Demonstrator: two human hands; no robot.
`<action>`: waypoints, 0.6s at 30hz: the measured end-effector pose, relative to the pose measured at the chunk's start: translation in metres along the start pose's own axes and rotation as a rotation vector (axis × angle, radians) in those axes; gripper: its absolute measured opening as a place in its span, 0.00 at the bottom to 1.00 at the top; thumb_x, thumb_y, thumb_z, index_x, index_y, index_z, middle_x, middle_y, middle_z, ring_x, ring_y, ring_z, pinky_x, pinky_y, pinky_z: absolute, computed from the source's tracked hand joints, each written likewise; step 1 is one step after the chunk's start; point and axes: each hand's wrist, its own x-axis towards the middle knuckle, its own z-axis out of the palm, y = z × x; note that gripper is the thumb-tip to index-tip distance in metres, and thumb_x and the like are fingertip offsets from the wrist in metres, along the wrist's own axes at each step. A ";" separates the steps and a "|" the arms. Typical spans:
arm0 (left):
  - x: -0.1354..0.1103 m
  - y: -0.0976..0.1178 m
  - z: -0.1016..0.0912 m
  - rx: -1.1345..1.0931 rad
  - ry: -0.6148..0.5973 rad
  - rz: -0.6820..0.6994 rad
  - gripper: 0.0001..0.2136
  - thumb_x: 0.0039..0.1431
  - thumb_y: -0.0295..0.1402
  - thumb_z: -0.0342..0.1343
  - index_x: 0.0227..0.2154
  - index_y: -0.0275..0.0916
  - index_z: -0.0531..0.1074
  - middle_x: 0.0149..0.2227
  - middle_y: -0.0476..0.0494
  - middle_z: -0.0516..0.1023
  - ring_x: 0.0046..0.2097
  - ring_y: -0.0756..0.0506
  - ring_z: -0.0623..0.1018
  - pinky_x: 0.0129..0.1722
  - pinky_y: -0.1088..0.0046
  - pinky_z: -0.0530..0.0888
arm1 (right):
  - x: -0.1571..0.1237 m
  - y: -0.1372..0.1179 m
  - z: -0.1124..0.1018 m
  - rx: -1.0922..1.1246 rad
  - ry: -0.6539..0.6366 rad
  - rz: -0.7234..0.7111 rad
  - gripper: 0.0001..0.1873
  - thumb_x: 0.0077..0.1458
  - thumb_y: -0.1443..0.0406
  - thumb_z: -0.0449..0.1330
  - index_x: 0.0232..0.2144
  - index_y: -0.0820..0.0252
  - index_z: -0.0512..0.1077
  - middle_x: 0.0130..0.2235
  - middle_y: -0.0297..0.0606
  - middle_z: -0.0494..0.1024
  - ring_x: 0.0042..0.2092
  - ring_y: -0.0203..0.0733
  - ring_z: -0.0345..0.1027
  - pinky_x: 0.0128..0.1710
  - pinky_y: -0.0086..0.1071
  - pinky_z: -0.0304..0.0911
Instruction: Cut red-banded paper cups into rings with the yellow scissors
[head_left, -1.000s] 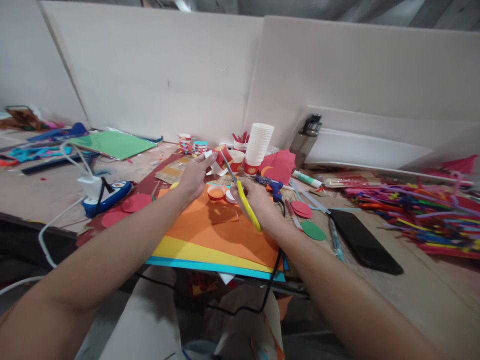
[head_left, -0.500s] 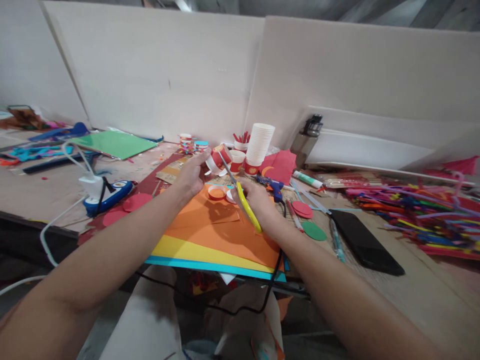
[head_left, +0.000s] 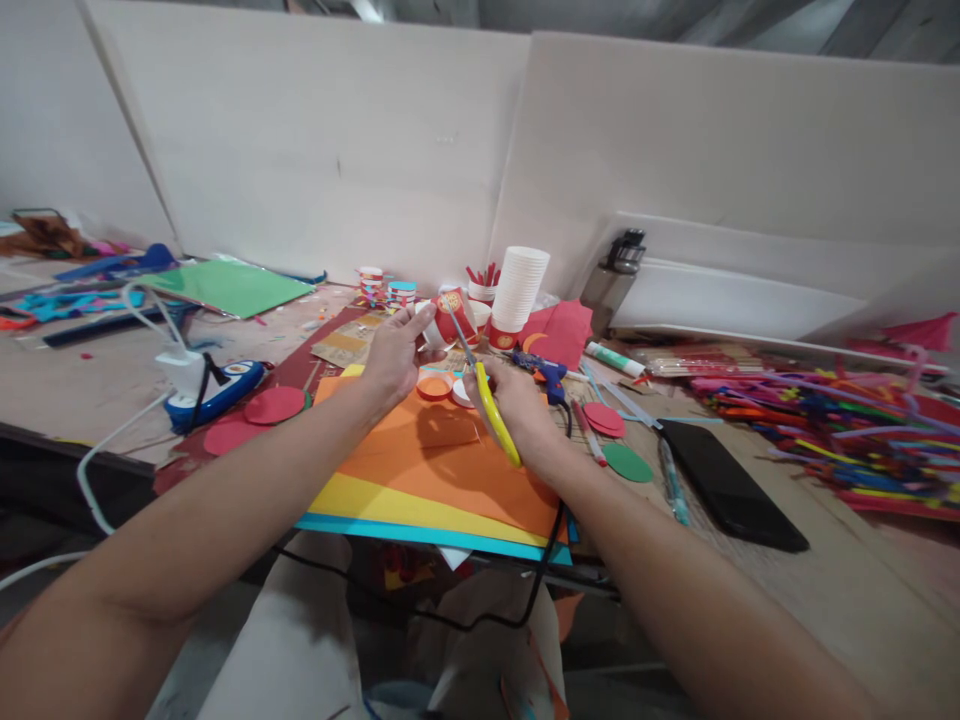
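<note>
My left hand [head_left: 397,355] grips a red and white paper cup [head_left: 456,312] by its white end, tilted on its side above the table. In my right hand [head_left: 510,395] is a pair of scissors [head_left: 495,415] with yellow handles. Their blades point up and left and lie against the cup's red side; I cannot tell how far apart they are. Below the hands are sheets of orange paper [head_left: 420,455], with yellow and blue sheets [head_left: 375,497] under them. A cut-off ring [head_left: 433,386], white-rimmed with orange inside, rests on the orange paper.
A tall stack of paper cups [head_left: 519,285] stands behind my hands. Right of them lie a blue glue gun [head_left: 551,375], paper circles [head_left: 628,462], a black phone [head_left: 731,485] and pipe cleaners [head_left: 847,430]. At left are a power strip [head_left: 225,390] and red circles [head_left: 274,404].
My left hand and the cup have shifted slightly right, and the cup has turned so more of its yellow emblem shows by the blades. My right hand stays almost in place.
</note>
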 end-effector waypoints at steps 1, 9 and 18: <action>0.000 0.000 0.000 0.000 0.003 0.000 0.17 0.45 0.43 0.68 0.30 0.38 0.69 0.27 0.51 0.75 0.26 0.53 0.73 0.24 0.78 0.70 | 0.000 0.000 -0.001 0.003 -0.007 0.004 0.11 0.56 0.63 0.53 0.30 0.62 0.72 0.31 0.38 0.77 0.32 0.38 0.67 0.31 0.28 0.56; 0.012 0.015 -0.004 -0.049 0.017 -0.180 0.15 0.54 0.46 0.61 0.32 0.38 0.72 0.23 0.49 0.74 0.20 0.53 0.71 0.14 0.79 0.57 | 0.003 -0.001 -0.005 -0.081 -0.069 -0.018 0.10 0.55 0.62 0.53 0.26 0.60 0.70 0.27 0.35 0.74 0.29 0.36 0.64 0.29 0.28 0.54; 0.016 0.007 -0.007 -0.160 0.040 -0.085 0.13 0.50 0.34 0.66 0.24 0.36 0.66 0.20 0.55 0.68 0.17 0.59 0.62 0.13 0.83 0.47 | -0.001 -0.001 -0.006 -0.098 -0.112 0.005 0.13 0.57 0.58 0.53 0.30 0.60 0.71 0.30 0.38 0.75 0.31 0.40 0.66 0.30 0.30 0.55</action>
